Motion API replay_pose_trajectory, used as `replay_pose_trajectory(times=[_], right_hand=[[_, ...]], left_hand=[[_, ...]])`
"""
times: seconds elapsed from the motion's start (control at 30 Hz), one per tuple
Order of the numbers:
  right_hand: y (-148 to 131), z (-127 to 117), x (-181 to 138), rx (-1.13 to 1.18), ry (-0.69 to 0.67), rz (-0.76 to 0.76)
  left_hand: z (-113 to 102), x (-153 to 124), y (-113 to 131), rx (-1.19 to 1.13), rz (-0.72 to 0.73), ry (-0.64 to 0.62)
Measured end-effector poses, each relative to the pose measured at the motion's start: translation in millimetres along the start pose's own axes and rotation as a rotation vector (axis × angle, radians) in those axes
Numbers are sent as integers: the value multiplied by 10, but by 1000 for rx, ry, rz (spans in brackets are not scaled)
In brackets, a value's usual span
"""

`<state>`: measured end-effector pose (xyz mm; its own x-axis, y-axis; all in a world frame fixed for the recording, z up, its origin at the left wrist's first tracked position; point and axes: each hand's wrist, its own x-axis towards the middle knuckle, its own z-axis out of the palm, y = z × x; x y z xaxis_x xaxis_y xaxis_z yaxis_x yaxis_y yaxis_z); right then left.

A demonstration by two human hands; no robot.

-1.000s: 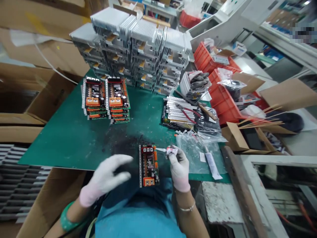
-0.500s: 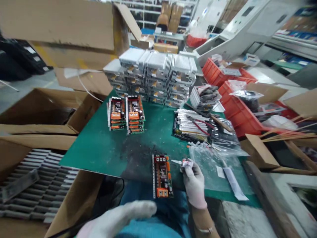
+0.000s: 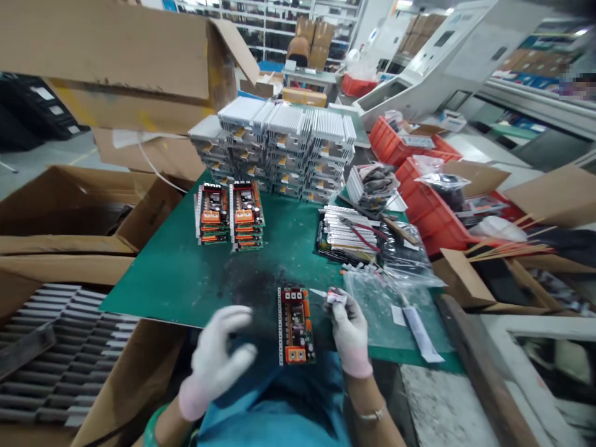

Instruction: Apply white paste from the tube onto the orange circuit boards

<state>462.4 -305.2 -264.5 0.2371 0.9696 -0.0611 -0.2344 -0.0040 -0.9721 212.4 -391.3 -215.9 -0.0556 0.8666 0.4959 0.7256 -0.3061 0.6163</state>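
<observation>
A circuit board (image 3: 295, 323) with orange terminal blocks and a pale perforated strip along its left side lies at the table's near edge. My right hand (image 3: 349, 332), in a white glove, is closed around a small white-and-red tube (image 3: 336, 297) whose thin nozzle points left, above the board's upper right corner. To the left of the board is my gloved left hand (image 3: 221, 354), thumb and fingers spread, holding nothing. Two stacks of similar circuit boards, a left stack (image 3: 212, 214) and a right stack (image 3: 246, 214), stand farther back on the green table (image 3: 172, 273).
Finned metal heat sinks (image 3: 284, 149) are piled at the back. Pliers (image 3: 361, 233) rest on metal strips at the right, near a plastic bag (image 3: 372, 304) and a white tube (image 3: 421, 335). Cardboard boxes (image 3: 139, 205) flank the left; red crates (image 3: 433, 217) stand right.
My left hand has come up from the bottom edge to beside the board, fingers spread. The right hand still holds the tube near the board. The whole view has shifted slightly.
</observation>
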Motion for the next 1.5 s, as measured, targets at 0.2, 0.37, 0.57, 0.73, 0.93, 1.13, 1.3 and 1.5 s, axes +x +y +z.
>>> replay_pose_trajectory(times=[0.2, 0.37, 0.57, 0.73, 0.93, 1.13, 1.3, 1.5], right_hand=[[-107, 76, 38, -153, -10, -104], [-176, 148, 22, -232, -117, -163], [-227, 226, -13, -366, -206, -226], [-235, 225, 9, -430, -251, -235], [-345, 250, 21, -506, -300, -293], [-378, 349, 11, -617, -396, -431], [-427, 344, 33, -733, -406, -594], [-427, 138, 44, -754, -292, -620]], left_hand=[[735, -64, 176, 90, 462, -116], [782, -171, 30, 54, 502, -115], [766, -161, 62, 187, 415, -160], [813, -154, 74, 197, 400, -150], [815, -172, 41, 216, 425, -137], [833, -193, 30, 210, 427, -131], [842, -199, 24, 194, 422, -138], [831, -174, 37, 190, 423, -129]])
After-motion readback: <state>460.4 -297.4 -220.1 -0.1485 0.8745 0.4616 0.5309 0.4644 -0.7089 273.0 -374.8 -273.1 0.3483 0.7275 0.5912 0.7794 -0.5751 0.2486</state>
